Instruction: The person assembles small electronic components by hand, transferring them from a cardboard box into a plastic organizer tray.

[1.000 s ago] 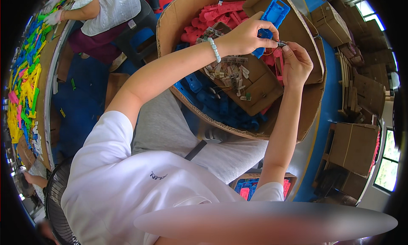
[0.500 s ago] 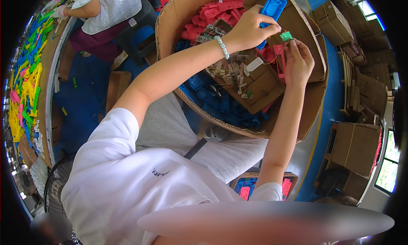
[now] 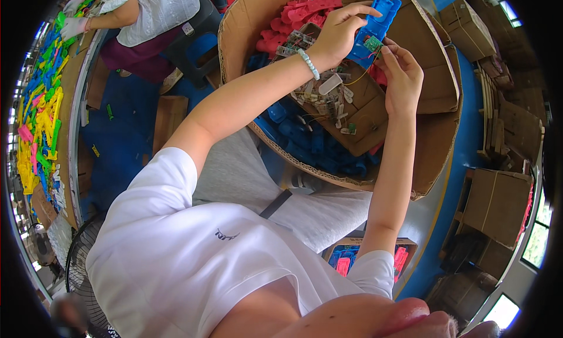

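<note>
1. Now your left hand (image 3: 337, 36) grips a blue plastic casing (image 3: 375, 21), raised above the big cardboard box (image 3: 434, 144).
2. Your right hand (image 3: 402, 74) pinches a small green circuit board (image 3: 372, 44) against the casing.

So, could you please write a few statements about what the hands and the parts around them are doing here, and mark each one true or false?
1. The left hand holds a blue plastic casing. True.
2. The right hand is resting in the lap. False: it is raised at the casing, fingers on a small green circuit board.
3. Both hands are over a large cardboard box. True.
4. The box holds only blue parts. False: red plastic parts lie at its far side and blue parts nearer.
5. The left wrist wears a beaded bracelet. True.
6. The co-worker's hand is bare. False: it wears a light glove.
</note>
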A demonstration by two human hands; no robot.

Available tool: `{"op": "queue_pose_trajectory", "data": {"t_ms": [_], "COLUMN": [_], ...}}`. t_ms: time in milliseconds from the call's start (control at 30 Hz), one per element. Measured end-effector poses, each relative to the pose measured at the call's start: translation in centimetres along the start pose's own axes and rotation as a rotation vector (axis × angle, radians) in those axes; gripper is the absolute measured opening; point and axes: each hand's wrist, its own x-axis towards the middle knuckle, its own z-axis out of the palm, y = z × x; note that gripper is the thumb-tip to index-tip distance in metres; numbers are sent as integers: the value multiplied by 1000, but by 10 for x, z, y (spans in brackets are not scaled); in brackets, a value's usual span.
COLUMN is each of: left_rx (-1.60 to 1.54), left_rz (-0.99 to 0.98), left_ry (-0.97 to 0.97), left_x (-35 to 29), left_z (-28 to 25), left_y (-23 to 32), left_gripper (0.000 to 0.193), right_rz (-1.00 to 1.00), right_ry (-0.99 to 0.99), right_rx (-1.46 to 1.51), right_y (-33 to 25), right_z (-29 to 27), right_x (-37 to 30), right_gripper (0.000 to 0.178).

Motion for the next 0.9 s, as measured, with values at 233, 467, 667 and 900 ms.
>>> {"op": "queue_pose_trajectory", "data": {"t_ms": [233,467,667,900], "left_rx": [140,124,276,437], "left_rz": [4,16,79,226], "left_ry": [-86,-147,-140,-131], "left_x": [-8,-15,-17,-27], "left_z": [5,9,7,15], "left_y": [1,7,8,11], "left_gripper": [37,39,39,34], "right_rz": [-15,-36,-91,2], "right_ry": [54,99,81,94], "right_rx": [-43,-7,101,213], "right_y": [14,17,15,1], "right_z": [-6,-8,-3,-2], "right_x": [8,7,5,1], "right_gripper": [19,18,27,33]}}
